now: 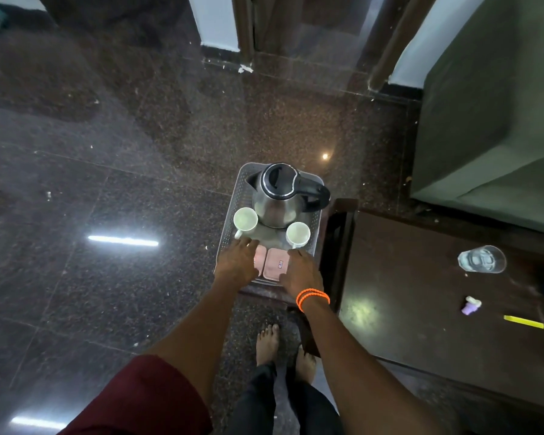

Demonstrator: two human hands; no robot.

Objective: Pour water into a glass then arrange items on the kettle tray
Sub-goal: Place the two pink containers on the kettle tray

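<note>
A grey perforated kettle tray (pixel 240 196) rests on a small dark stand. On it stands a steel kettle (pixel 278 196) with a black lid and handle. Two white cups sit in front of it, the left cup (pixel 245 219) and the right cup (pixel 298 233). Pink sachets (pixel 274 263) lie at the tray's near end. My left hand (pixel 237 262) lies flat on the left sachet, fingertips near the left cup. My right hand (pixel 300 271), with an orange wrist band, rests beside the right sachet. A glass of water (pixel 481 259) stands on the dark table to the right.
The dark wooden table (pixel 421 309) at right also carries a small purple cap (pixel 471 306) and a yellow pen (pixel 523 321). A green upholstered seat (pixel 490 120) stands behind it. Glossy dark granite floor surrounds the stand; my bare feet (pixel 283 346) are just below it.
</note>
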